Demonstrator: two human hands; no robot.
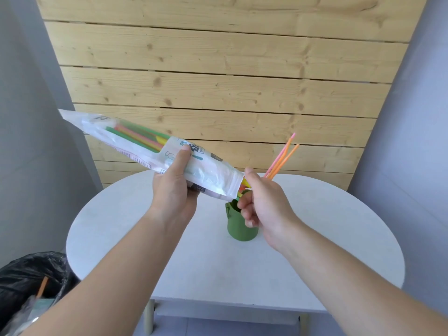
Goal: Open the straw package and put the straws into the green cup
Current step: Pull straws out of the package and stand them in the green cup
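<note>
While the left hand point(173, 190) grips the package point(135, 141), right hand point(266, 204) seemingly pinches straws point(281, 159).

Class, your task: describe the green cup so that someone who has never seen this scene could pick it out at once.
Find the white round table before the wooden wall. Near its middle, below the open end of the straw package and partly behind the right hand, stands the green cup. It alone stands on the tabletop: dull green, with a small tab at its rim.
</note>
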